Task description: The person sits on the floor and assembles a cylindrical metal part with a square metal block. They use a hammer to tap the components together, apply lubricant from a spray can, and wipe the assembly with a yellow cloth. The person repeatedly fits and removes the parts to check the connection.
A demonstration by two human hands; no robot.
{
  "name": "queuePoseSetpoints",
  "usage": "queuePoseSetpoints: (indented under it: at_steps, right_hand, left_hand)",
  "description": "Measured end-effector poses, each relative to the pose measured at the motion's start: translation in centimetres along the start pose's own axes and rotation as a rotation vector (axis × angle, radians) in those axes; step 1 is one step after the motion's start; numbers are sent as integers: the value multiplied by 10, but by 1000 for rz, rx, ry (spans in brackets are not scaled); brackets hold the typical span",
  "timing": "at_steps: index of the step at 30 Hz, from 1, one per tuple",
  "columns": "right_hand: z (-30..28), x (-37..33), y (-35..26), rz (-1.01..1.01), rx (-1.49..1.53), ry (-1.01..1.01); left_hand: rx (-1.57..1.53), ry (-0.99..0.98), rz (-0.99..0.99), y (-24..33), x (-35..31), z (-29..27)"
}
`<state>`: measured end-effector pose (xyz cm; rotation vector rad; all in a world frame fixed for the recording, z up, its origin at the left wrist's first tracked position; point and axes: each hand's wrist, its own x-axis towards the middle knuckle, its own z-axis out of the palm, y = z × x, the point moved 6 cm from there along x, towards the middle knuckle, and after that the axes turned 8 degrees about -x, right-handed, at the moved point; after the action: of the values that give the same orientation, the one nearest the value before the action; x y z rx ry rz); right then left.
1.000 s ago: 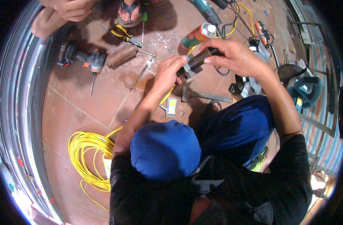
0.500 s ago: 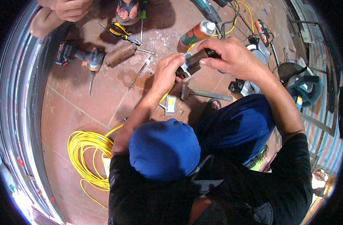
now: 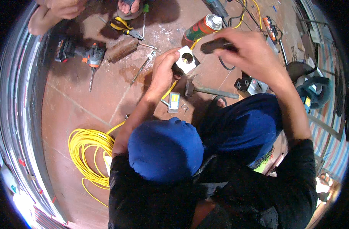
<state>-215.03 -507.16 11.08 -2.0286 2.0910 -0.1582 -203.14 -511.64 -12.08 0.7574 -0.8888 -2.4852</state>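
- The left hand [image 3: 165,70] is gripping a small square white plate with a round hole [image 3: 187,59], holding it up just above the tiled floor [image 3: 79,103], beside the spray can [image 3: 203,27].
- The right hand [image 3: 249,51] is closing around a dark handled tool [image 3: 216,45], raised just beside the plate; the tool's working end is blurred, so its kind cannot be told.
- Judging from this, the step in hand is working the plate with the tool; the next move is calling for the plate to be kept steady and the tool's tip brought squarely to the hole.
- A hammer [image 3: 208,91] is lying on the floor just below the hands, with a small yellow-and-white box [image 3: 174,101] near it.
- A cordless drill [image 3: 82,55], a rusty cylinder [image 3: 122,49] and pliers [image 3: 123,27] are lying further off; a yellow cable coil [image 3: 90,152] is resting nearer the person.
- Another person's hand [image 3: 63,7] and sandalled foot [image 3: 128,7] are showing at the top edge.
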Motion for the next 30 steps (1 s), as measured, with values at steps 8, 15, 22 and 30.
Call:
queuePoseSetpoints:
  at_steps: [8,15,22,30]
  right_hand:
    - [9,-30,18,-55,-6,-79]
    - [27,-1,-15,-125,-117,-193]
    - [24,19,-20,-36,-142,-143]
    - [-22,15,-37,79,-111,7]
  left_hand:
    - [-66,-115,90,31,-15,-1]
    - [-27,-115,138,44,-28,-11]
    - [-58,-37,91,36,-29,-31]
    - [-30,30,185,41,-42,-29]
